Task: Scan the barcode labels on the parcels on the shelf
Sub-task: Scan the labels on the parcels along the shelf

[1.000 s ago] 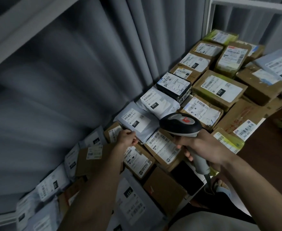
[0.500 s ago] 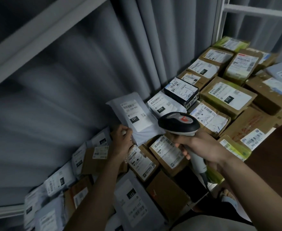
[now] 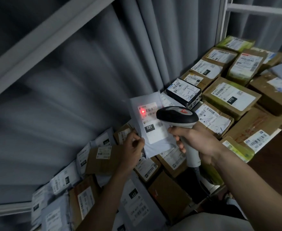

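We hold a white poly mailer (image 3: 151,129) tipped up off the pile, our left hand (image 3: 133,148) pinching its lower left edge between thumb and fingers. Our right hand (image 3: 197,140) is wrapped round the grip of the handheld barcode scanner (image 3: 177,116), whose head points at the mailer's label (image 3: 152,121). A red aiming dot (image 3: 143,112) glows on the upper part of that label, just left of the printed "231 239" line, so we judge this scan to be under way, not confirmed.

The mailer stands in front of the grey curtain (image 3: 90,84), above the other parcels. To the right lie a black box (image 3: 183,92) and many cardboard boxes (image 3: 231,97) with labels facing up; below and to the left lie more mailers and cartons (image 3: 90,197). Nothing shows which of them are already scanned, so we cannot tell how much of the shelf remains.
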